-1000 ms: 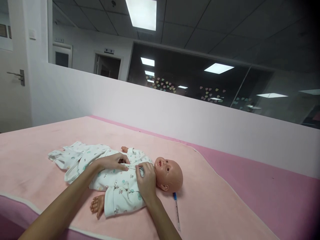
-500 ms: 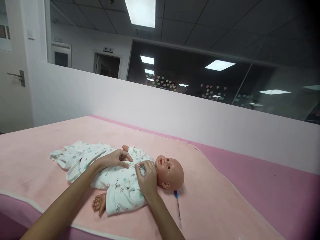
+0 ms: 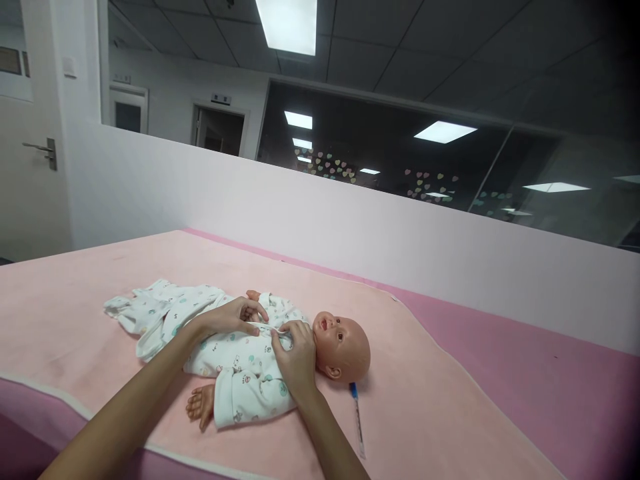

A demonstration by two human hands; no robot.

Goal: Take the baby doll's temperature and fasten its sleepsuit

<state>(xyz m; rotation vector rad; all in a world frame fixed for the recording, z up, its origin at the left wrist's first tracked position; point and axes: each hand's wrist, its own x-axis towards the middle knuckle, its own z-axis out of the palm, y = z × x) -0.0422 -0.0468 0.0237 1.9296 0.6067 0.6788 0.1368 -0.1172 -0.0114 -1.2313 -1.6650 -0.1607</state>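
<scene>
So your left hand [image 3: 231,319] is on the chest of the baby doll [image 3: 280,353], fingers pinched on the front edge of its patterned white onesie [image 3: 235,363]. Your right hand [image 3: 296,357] sits just below the doll's chin, fingers nipped on the same fabric near the collar, though it's kinda hard to tell exactly what bit they've got. The doll lies on its back on the pink blanket [image 3: 425,407], head toward your right. A blue-capped pen [image 3: 357,420] rests on the blanket just beside the head, near your right wrist.
</scene>
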